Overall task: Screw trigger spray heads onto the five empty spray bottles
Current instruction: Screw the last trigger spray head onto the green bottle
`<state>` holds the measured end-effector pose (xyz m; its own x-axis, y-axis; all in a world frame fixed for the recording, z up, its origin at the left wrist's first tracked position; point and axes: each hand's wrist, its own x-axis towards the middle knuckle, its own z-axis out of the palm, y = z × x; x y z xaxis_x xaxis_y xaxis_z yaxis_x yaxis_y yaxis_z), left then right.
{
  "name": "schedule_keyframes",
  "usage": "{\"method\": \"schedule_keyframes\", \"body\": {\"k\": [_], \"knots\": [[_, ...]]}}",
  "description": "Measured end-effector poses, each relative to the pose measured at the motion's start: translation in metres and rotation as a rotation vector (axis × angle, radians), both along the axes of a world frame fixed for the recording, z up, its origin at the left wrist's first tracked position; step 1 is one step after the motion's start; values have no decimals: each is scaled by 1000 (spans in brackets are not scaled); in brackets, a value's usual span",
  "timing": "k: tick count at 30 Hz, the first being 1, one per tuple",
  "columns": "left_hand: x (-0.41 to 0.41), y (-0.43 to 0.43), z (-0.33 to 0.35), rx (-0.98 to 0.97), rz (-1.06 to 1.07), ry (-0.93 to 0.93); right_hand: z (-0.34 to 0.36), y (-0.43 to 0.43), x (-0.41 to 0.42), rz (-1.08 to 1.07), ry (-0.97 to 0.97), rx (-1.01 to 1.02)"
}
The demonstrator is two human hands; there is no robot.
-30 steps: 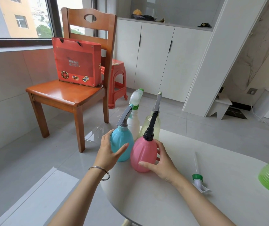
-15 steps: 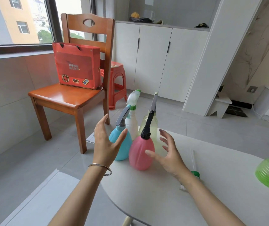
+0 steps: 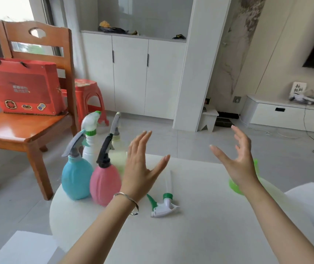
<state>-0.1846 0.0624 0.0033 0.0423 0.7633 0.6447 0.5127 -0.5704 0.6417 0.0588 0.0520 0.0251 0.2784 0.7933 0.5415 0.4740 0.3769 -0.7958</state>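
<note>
Left hand (image 3: 139, 168) and right hand (image 3: 238, 162) have lifted off the capped bottles (image 3: 104, 181).
Both hover apart, fingers spread, empty. Bottles stand at the table's (image 3: 200, 241) left edge; loose spray head (image 3: 163, 206) lies mid-table; green bottle (image 3: 235, 186) behind right hand.

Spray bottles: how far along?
Done: heads on the round blue bottle, round pink bottle, tall white bottle, pale yellow bottle. In hand: nothing; left hand and right hand open. Left: translucent green bottle, mostly hidden; white-and-green trigger head lies loose on the white table.
</note>
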Motion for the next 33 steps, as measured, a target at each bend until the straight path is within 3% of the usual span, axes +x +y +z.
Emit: {"method": "schedule_keyframes", "body": {"k": [7,14,18,25,33], "knots": [[115,36,-22,-127,-148,129,-27,-8,99,-137,-2,-156],[214,67,-74,-556,-404,145,-68,-6,162,-60,7,-478],[249,79,-94,-679,-495,127,-99,2,178,53,44,-610],[274,78,-109,-739,-635,35,-125,14,177,155,215,-576],[254,60,-90,-726,-616,-161,-103,9,155,95,236,-543]]}}
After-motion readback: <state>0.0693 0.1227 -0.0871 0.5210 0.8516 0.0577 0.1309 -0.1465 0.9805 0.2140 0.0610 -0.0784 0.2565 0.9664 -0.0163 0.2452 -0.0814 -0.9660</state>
